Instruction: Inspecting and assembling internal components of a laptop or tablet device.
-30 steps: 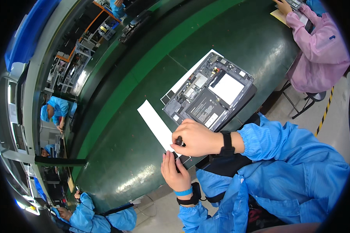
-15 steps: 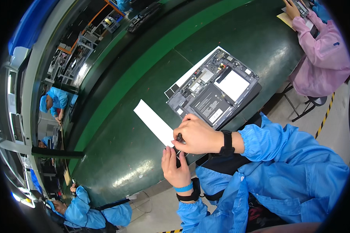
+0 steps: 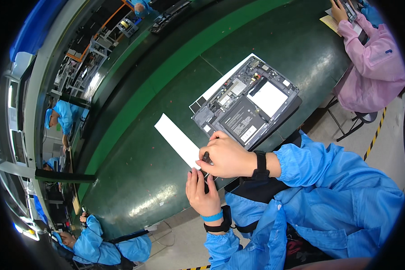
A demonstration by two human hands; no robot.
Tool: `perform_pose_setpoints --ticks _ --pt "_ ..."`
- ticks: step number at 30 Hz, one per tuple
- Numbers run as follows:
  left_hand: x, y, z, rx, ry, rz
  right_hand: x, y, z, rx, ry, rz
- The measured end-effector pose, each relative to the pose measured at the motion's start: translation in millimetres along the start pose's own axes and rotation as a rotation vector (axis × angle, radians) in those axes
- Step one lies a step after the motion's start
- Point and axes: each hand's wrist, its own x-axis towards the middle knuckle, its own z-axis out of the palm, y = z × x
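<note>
My right hand (image 3: 225, 155) is closed around a small dark tool (image 3: 206, 157), only its rounded black end showing by the thumb; its exact kind is hidden. Just nearer to me, my left hand (image 3: 203, 196) has its fingers stretched out and the thumb apart, fingertips at the near end of a long white strip (image 3: 177, 139) lying flat. A small dark piece (image 3: 206, 186) shows between left thumb and forefinger, mostly covered. Beyond my right hand, an opened laptop base (image 3: 220, 99) exposes its circuit board, a black battery (image 3: 244, 120) and a white rectangular sheet (image 3: 268, 100).
A white-edged panel (image 3: 225, 80) sticks out from under the laptop's far side. The green table (image 3: 135, 171) curves away, with its near edge close to my hands. At right a person in a pink smock (image 3: 369, 63) handles a device; several people in blue sit at left.
Both hands stay almost in place. The whole view shifts very slightly. At far left, the person in blue leans a little differently, and a blue-capped head shows more at the top.
</note>
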Motion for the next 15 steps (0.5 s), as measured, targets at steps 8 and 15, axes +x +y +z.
perform_pose_setpoints --ticks 8,15 --pt "-0.5 -1.0 1.2 0.0 0.021 0.015 -0.3 -1.6 -1.1 -0.012 -0.032 -0.016" --pt "-1.5 -1.1 1.3 0.016 0.022 0.024 -0.4 -0.5 -1.1 -0.001 -0.063 -0.003"
